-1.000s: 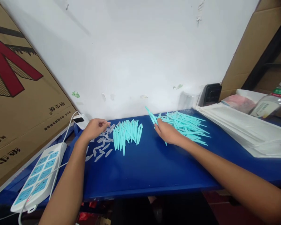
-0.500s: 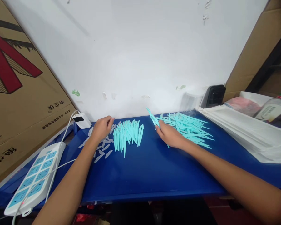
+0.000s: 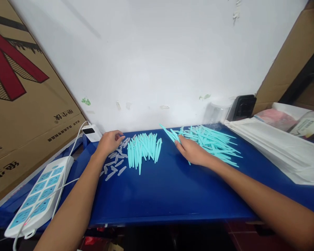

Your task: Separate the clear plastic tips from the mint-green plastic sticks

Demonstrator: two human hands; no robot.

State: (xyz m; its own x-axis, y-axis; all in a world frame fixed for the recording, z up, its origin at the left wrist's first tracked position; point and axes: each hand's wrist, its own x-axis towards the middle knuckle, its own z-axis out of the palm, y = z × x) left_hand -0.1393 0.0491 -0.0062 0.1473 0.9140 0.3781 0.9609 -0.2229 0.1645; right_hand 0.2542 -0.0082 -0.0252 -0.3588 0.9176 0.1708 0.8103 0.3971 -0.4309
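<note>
My right hand (image 3: 190, 150) is closed around a few slim turquoise pointed sticks (image 3: 168, 133), their tips fanning out to the upper left. Behind and right of it lies a loose heap of the same turquoise sticks (image 3: 214, 141). My left hand (image 3: 111, 142) hovers over small translucent pale strips (image 3: 115, 163) scattered on the left, its fingers curled with a small gap between thumb and forefinger; I see nothing in them. Between my hands, a row of turquoise sticks (image 3: 144, 148) lies side by side, pointing mostly away from me.
The blue table (image 3: 157, 198) meets a white wall. On the left are a power strip (image 3: 39, 198), a white charger-like box (image 3: 92, 133) with cable, and a printed carton (image 3: 28, 104). At right stand a clear container (image 3: 218, 113), a black object (image 3: 244, 106) and stacked white sheets (image 3: 264, 150).
My left hand has shifted slightly left, and its thumb and forefinger have parted. The sticks in my right hand have spread a little wider. The view has tilted slightly.
</note>
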